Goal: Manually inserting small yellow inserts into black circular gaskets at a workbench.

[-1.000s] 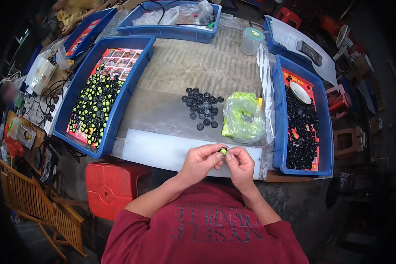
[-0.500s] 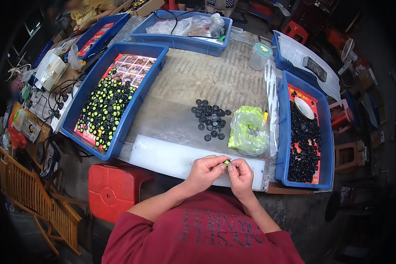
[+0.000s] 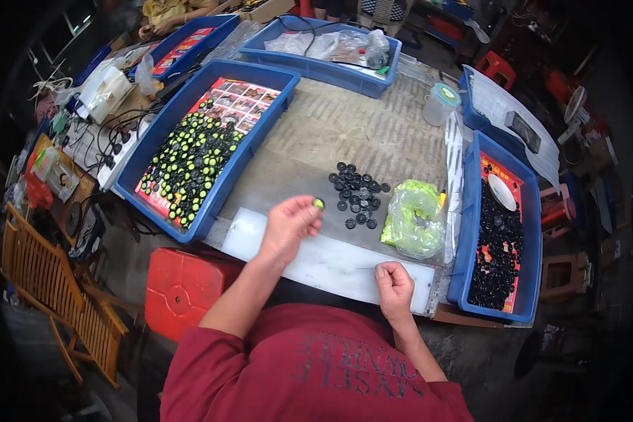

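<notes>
Your left hand (image 3: 287, 231) is up over the back edge of the long white board (image 3: 337, 262). Its thumb and finger are pinched on a small round piece (image 3: 318, 204), black with a bright green middle. The piece is just in front of the heap of black round pieces (image 3: 359, 191) on the table (image 3: 316, 133), and it looks to be held up in the air.

Your right hand (image 3: 395, 287) is over the right part of the board, well apart from your left one. Its fingers are curled in and the thumb is against them (I can't tell if something tiny is tucked inside).

Right of the heap is a see-through bag (image 3: 416, 221) full of bright green bits. On your left is a big blue tray (image 3: 245, 160) with lots of black and green pieces (image 3: 193, 162) on a red paper with pictures. On your right is another blue tray, the right tray (image 3: 465, 225), with many black pieces (image 3: 498, 257) and a white oval dish (image 3: 501, 191) on top. Farther back stands a clear tub (image 3: 439, 109) with a lid. A red stool (image 3: 183, 288) is by your left side.
</notes>
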Demonstrator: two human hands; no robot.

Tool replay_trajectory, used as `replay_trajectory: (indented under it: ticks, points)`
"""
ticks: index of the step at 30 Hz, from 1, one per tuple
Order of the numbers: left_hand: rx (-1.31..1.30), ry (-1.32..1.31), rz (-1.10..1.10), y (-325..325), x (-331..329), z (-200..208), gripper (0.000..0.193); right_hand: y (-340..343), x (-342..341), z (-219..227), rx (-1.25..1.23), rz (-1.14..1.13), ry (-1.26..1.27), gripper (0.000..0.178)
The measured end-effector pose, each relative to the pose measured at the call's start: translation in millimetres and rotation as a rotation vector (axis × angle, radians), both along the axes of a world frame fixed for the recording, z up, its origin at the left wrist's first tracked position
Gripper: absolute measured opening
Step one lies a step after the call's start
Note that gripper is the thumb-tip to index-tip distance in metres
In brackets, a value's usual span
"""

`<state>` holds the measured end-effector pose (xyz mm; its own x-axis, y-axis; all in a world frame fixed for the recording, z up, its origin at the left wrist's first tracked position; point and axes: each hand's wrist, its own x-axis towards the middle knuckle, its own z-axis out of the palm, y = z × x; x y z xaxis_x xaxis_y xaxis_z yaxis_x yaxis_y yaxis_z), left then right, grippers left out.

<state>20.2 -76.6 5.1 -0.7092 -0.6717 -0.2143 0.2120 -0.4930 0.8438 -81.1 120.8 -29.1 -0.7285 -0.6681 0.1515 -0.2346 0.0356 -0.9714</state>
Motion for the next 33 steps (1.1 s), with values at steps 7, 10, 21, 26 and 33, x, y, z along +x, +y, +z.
replay_trajectory:
  ticks: [7,10,21,26,33]
  points:
    - [0.11,0.51,0.215,-95,27,15,0.013,0,1,-1,0.011,0.009,0.063,0.009]
    - [0.316,0.82,0.503,-140,34,21,0.032,0,2,1,0.028,0.017,0.096,0.009]
    - [-0.249,0.088,0.114,-65,-21,17,0.014,-3,1,11,0.076,0.018,0.152,0.008]
    - [-0.88,-0.325,-0.27,-9,-46,-19,0.013,-3,2,13,0.066,0.018,0.168,0.005]
    - [-1.404,-0.545,-0.25,11,-48,-20,0.017,-3,3,13,0.084,0.029,0.141,0.005]
